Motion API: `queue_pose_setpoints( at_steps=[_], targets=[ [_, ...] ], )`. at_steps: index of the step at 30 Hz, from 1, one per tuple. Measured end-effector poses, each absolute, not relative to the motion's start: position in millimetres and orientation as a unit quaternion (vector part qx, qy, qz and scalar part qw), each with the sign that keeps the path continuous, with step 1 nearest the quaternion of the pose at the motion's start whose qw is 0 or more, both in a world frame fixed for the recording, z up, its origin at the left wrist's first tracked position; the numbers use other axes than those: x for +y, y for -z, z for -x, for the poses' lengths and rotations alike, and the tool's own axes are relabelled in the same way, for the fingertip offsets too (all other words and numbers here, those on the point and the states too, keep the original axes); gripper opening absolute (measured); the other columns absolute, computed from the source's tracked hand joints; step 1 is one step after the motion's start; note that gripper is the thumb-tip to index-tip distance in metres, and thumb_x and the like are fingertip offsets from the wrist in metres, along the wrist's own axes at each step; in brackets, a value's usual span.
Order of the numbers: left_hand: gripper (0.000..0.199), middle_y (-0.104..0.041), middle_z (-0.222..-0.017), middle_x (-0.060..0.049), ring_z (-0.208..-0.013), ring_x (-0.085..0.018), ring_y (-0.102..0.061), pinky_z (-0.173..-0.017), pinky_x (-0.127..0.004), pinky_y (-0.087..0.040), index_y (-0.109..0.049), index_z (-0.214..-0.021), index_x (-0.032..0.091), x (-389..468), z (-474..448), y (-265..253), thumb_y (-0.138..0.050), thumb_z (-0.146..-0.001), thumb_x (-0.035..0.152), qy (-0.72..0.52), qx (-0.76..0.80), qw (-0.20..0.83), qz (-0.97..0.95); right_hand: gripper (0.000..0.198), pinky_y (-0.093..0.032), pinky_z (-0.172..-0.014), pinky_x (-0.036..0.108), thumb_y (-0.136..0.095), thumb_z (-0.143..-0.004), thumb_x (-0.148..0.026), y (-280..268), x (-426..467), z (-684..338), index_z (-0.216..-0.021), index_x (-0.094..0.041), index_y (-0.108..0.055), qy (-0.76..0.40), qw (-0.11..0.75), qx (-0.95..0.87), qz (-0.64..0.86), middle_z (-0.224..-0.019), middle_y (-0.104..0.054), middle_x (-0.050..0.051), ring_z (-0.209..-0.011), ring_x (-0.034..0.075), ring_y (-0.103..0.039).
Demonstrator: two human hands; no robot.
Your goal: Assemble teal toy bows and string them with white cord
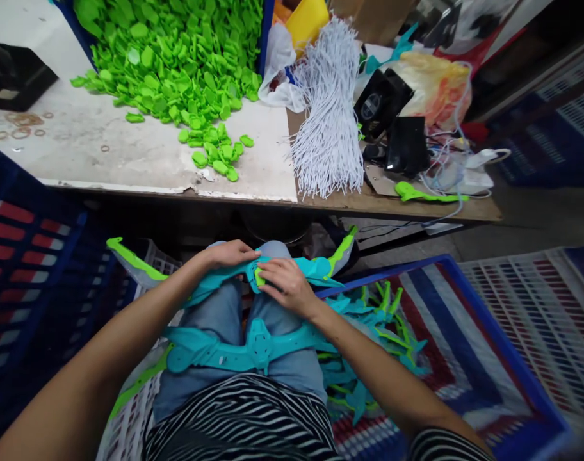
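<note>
We see soft light on the hands [286,285] and a brighter counter [148,150] beyond them, with deep shadow beneath it. Well right of the hands, the white crate [517,288] looks soft and stretched by wide-angle distortion.

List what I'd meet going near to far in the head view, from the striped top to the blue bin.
Striped top → nearer turquoise piece → held turquoise piece → table's front edge → loose green pieces → blue bin.

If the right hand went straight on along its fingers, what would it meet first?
Likely the small green piece on the held turquoise part: the right hand seems to touch that piece; depth is unclear.
</note>
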State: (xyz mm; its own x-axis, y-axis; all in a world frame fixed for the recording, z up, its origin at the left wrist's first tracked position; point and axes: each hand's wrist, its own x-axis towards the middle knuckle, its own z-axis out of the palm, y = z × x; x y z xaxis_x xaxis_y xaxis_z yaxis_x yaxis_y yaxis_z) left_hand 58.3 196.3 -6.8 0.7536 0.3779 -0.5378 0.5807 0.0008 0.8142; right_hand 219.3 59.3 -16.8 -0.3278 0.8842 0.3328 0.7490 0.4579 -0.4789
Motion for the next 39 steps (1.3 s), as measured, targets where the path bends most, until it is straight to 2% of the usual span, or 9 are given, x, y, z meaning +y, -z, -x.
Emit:
queue_pose_setpoints(
  at_steps=[5, 10, 16, 22, 24, 27, 32, 36, 39],
  targets=[
    [0.058, -0.05, -0.049, 0.001, -0.049, -0.012, -0.043, -0.048, -0.023, -0.029, -0.06, -0.059, 0.015, 196, -56, 7, -0.051, -0.069, 0.071, 0.069, 0.336, 0.568, -0.748, 0.023, -0.043, -0.093, 0.045, -0.054, -0.089, -0.035, 35, 59, -215, -0.105, -0.026, -0.068, -0.11, 0.28, -0.783, 0.544, -0.113, -0.068, 0.007, -0.111, 0.024, -0.054],
    [0.052, -0.063, -0.071, -0.001, -0.067, -0.016, -0.053, -0.059, -0.021, -0.036, -0.067, -0.084, 0.014, 195, -51, 3, -0.056, -0.07, 0.063, 0.073, 0.28, 0.555, -0.78, 0.023, -0.038, -0.1, 0.046, -0.061, -0.084, -0.041, 37, 59, -210, -0.098, -0.026, -0.07, -0.117, 0.284, -0.754, 0.58, -0.127, -0.059, 0.008, -0.118, 0.025, -0.05],
    [0.047, -0.061, -0.072, 0.0, -0.07, -0.017, -0.053, -0.061, -0.022, -0.036, -0.066, -0.081, 0.014, 193, -56, 4, -0.062, -0.065, 0.057, 0.085, 0.291, 0.542, -0.784, 0.066, -0.039, -0.098, 0.044, -0.065, -0.078, -0.048, 37, 59, -206, -0.135, -0.022, -0.044, -0.152, 0.267, -0.714, 0.63, -0.126, -0.058, 0.011, -0.115, 0.026, -0.051],
    [0.044, -0.059, -0.067, 0.0, -0.064, -0.016, -0.052, -0.058, -0.023, -0.036, -0.065, -0.079, 0.013, 180, -57, 5, -0.062, -0.068, 0.055, 0.046, 0.313, 0.493, -0.81, 0.074, -0.04, -0.095, 0.047, -0.067, -0.076, -0.049, 39, 60, -210, -0.138, -0.018, -0.042, -0.138, 0.227, -0.74, 0.618, -0.123, -0.059, 0.015, -0.115, 0.03, -0.051],
    [0.043, -0.061, -0.071, -0.002, -0.066, -0.017, -0.054, -0.059, -0.024, -0.038, -0.066, -0.088, 0.012, 171, -51, 0, -0.06, -0.074, 0.052, 0.032, 0.313, 0.439, -0.841, 0.068, -0.042, -0.092, 0.047, -0.07, -0.074, -0.048, 34, 65, -217, -0.132, -0.018, -0.05, -0.179, 0.239, -0.743, 0.599, -0.117, -0.063, 0.014, -0.11, 0.029, -0.055],
    [0.043, -0.064, -0.09, -0.007, -0.078, -0.021, -0.059, -0.066, -0.027, -0.042, -0.062, -0.114, 0.016, 157, -39, -7, -0.057, -0.082, 0.044, -0.013, 0.323, 0.306, -0.896, 0.035, -0.048, -0.084, 0.037, -0.061, -0.084, -0.039, 14, 91, -229, -0.113, -0.02, -0.064, -0.238, 0.298, -0.73, 0.568, -0.102, -0.069, 0.007, -0.095, 0.022, -0.063],
    [0.039, -0.06, -0.105, -0.012, -0.088, -0.024, -0.059, -0.075, -0.035, -0.047, -0.056, -0.126, 0.03, 139, -22, 8, -0.045, -0.09, 0.02, -0.056, 0.335, 0.097, -0.936, 0.022, -0.045, -0.088, 0.037, -0.05, -0.09, -0.03, -33, 180, -223, -0.093, -0.019, -0.069, -0.073, 0.345, -0.708, 0.612, -0.095, -0.067, 0.008, -0.093, 0.022, -0.057],
    [0.04, -0.052, -0.125, -0.015, -0.113, -0.03, -0.051, -0.092, -0.045, -0.044, -0.056, -0.125, 0.028, 110, -12, 26, -0.048, -0.088, 0.016, -0.128, 0.34, 0.072, -0.929, 0.028, -0.042, -0.089, 0.045, -0.056, -0.087, -0.037, -46, 247, -192, -0.099, -0.014, -0.066, -0.009, 0.268, -0.725, 0.635, -0.106, -0.061, 0.016, -0.104, 0.03, -0.048],
    [0.035, -0.053, -0.126, -0.016, -0.116, -0.032, -0.049, -0.095, -0.047, -0.043, -0.059, -0.121, 0.02, 72, -6, 24, -0.05, -0.089, 0.025, -0.121, 0.347, 0.148, -0.918, 0.03, -0.04, -0.09, 0.046, -0.058, -0.086, -0.033, -48, 267, -177, -0.103, -0.009, -0.065, -0.004, 0.198, -0.728, 0.656, -0.111, -0.059, 0.019, -0.109, 0.033, -0.046]
  ],
)
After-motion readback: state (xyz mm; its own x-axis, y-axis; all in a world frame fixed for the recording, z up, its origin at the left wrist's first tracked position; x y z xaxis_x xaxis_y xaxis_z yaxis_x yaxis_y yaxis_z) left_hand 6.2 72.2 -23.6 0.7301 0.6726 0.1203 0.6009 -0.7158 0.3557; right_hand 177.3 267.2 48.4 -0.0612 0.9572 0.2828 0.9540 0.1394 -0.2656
